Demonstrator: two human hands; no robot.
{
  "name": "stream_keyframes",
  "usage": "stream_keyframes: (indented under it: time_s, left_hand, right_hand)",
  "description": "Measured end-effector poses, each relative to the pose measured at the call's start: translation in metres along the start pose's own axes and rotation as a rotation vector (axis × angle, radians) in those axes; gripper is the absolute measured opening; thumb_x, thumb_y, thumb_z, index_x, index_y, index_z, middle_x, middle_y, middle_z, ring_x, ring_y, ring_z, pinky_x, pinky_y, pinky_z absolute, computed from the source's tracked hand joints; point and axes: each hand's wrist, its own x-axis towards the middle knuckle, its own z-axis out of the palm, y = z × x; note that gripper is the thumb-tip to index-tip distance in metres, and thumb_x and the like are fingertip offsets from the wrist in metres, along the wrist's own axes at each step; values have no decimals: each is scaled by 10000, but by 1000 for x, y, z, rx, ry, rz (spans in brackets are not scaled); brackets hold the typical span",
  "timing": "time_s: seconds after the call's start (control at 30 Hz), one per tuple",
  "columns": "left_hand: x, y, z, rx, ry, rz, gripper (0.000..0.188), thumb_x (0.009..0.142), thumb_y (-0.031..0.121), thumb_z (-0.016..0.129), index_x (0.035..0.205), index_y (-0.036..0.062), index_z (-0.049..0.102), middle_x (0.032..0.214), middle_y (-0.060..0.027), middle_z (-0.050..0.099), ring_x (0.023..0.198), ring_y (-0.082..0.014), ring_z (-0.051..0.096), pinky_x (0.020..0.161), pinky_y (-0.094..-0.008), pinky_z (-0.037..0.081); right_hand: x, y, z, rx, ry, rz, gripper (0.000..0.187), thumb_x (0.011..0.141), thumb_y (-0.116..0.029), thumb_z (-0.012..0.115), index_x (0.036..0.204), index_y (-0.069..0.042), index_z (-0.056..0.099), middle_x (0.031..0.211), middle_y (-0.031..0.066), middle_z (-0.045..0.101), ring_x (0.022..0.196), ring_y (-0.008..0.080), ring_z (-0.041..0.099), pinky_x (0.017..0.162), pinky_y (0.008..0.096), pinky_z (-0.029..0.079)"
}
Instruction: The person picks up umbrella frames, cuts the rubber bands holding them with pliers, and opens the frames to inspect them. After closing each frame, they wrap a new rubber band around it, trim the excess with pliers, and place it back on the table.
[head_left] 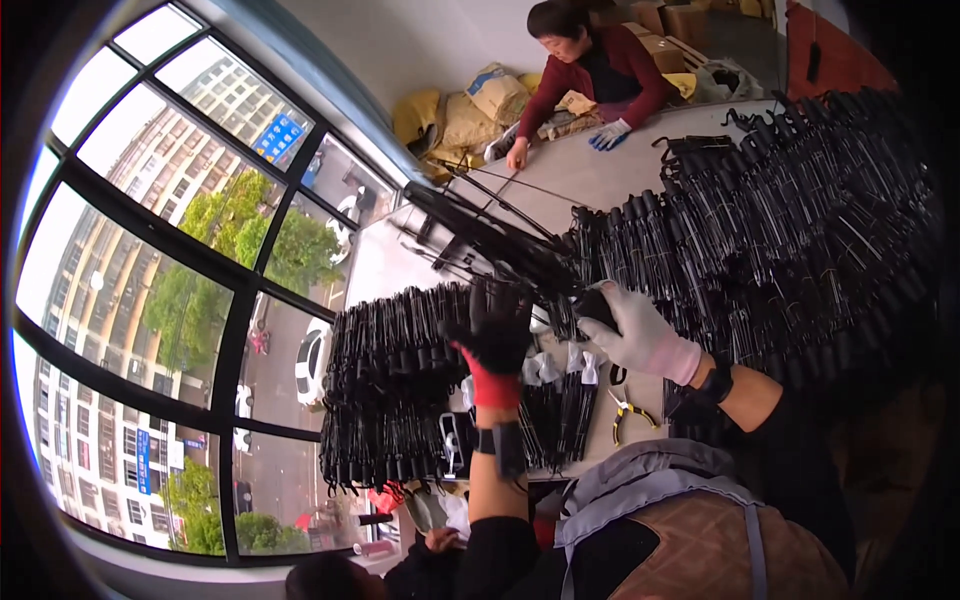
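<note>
My right hand [645, 332], in a white glove with a pink cuff, is closed round the black handle end of a folding umbrella frame [500, 235]. The frame's dark ribs and shaft stretch away from it toward the window, partly blurred. Close below the ribs, my left hand [490, 340] has its fingers spread, in a black and red glove; whether it touches the frame I cannot tell. Under my hands, several umbrella frames with white wrappings [573, 368] lie on the table. Pliers with yellow and black handles [627, 412] rest beside them.
Dense rows of black umbrella frames cover the table [600, 180] at right [800, 240] and left [385, 390]. Across it leans a co-worker [600, 70] in dark red, one hand bare, one gloved. Another person [345, 575] is at lower left. Sacks [465, 120] lie behind; windows [240, 300] line the left.
</note>
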Motion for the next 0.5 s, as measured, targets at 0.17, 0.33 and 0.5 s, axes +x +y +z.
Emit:
stream_keyframes:
  time_s: [0.17,0.33,0.5]
  left_hand:
    - [43,-14,139,96,57,113,659,955,521,454,1390,32,377,1158,-128,593,1090,-315,575,1012,-512,416]
    - [47,-15,139,183,13,143,488,963,359,506,1285,-4,451,910,-77,558,828,-249,566,836,-435,487]
    - [46,-39,130,181,58,65,362,939,242,554,1184,-20,502,783,-45,480,683,-191,507,673,-369,478]
  right_hand:
    - [12,-4,9,-522,28,-167,381,865,-224,666,1089,37,505,858,203,646,750,330,657,649,368,508]
    - [20,-33,-17,-42,-154,105,410,875,-266,665,1100,34,499,801,201,646,703,310,664,626,360,506]
    - [8,-9,-22,191,-233,241,399,893,-263,628,1126,37,506,748,198,645,673,289,668,602,364,504]
